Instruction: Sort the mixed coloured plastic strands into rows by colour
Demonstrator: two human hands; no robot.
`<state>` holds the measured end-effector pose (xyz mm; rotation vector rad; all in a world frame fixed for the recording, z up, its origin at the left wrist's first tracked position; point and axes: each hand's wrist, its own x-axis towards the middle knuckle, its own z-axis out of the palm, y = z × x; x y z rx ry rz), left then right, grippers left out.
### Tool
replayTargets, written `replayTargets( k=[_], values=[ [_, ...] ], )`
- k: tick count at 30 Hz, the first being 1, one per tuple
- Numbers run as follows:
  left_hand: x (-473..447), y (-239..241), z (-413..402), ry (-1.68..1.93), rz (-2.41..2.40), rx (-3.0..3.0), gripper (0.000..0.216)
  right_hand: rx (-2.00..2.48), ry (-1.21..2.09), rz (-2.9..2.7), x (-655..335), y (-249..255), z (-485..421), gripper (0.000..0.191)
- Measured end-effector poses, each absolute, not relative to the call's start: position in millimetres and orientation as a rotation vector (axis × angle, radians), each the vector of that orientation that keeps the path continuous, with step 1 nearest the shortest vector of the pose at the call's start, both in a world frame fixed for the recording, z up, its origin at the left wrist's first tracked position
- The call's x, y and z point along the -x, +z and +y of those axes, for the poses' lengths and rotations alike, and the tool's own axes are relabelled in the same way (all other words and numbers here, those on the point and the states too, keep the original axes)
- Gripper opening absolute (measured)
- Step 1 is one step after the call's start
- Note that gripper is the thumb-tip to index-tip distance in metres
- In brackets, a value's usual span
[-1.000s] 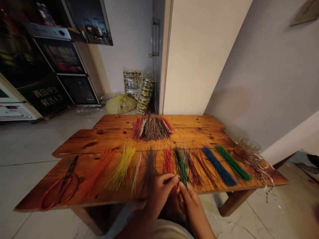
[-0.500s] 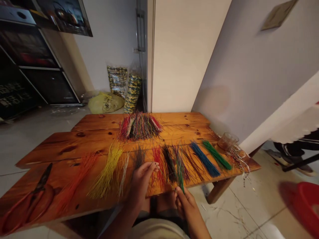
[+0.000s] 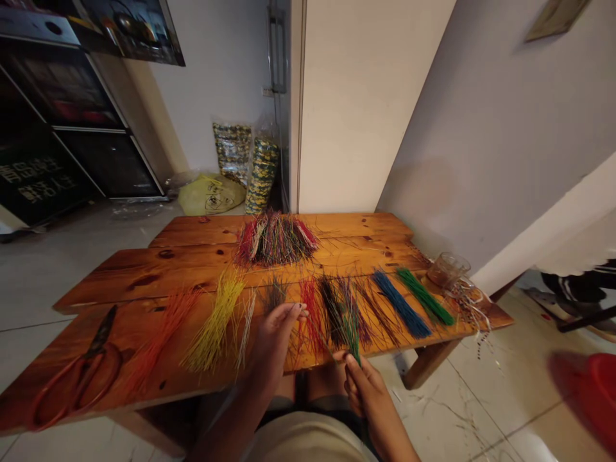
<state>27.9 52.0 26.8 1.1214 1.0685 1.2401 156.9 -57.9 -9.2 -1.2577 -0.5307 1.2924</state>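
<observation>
My right hand [image 3: 368, 388] is closed round a bundle of thin green wires [image 3: 353, 333], which fans up over the table's front edge. My left hand [image 3: 274, 333] is pinched at thumb and forefinger; a faint thin wire [image 3: 329, 348] seems to run from its fingertips toward the right hand. Sorted wires lie in a row about my hands: orange [image 3: 166, 333], yellow [image 3: 216, 324], white [image 3: 246, 327], grey [image 3: 274, 294], red [image 3: 312, 314], black [image 3: 331, 311], brown [image 3: 380, 311], blue [image 3: 402, 303] and green [image 3: 425, 296]. Behind them sits a mixed-colour wire heap [image 3: 279, 240].
Red-handled scissors [image 3: 79, 378] lie at the left of the wooden table [image 3: 120, 276]. A glass cup [image 3: 448, 269] stands at its right end beside tangled pale strands [image 3: 469, 305]. A red basin [image 3: 599, 398] is on the floor at right. A yellow bag [image 3: 212, 194] lies behind.
The view has shifted slightly, so the table sits a little further right. My right hand still grips the green bundle, and my left hand stays pinched.
</observation>
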Motion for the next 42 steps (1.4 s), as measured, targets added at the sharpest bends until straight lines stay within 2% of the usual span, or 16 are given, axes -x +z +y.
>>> replayTargets(
  k=[7,14,23,36,42],
  values=[
    [-27,27,47,1.295,1.064,-1.113,0.019,1.089,1.648,-0.435,-161,2,-62,0.041],
    [-26,28,46,1.326,1.063,-1.111,0.020,1.024,1.695,-0.337,-166,1,-72,0.039],
    [-25,15,54,1.211,0.977,-0.984,0.024,1.011,1.522,-0.274,-172,-3,-74,0.036],
    [-5,24,67,1.376,0.981,-0.841,0.021,1.162,1.255,-0.405,-194,-10,-73,0.034],
    [21,13,64,1.581,1.143,-0.657,0.018,1.518,0.794,-0.610,-286,-26,-77,0.040]
  ],
)
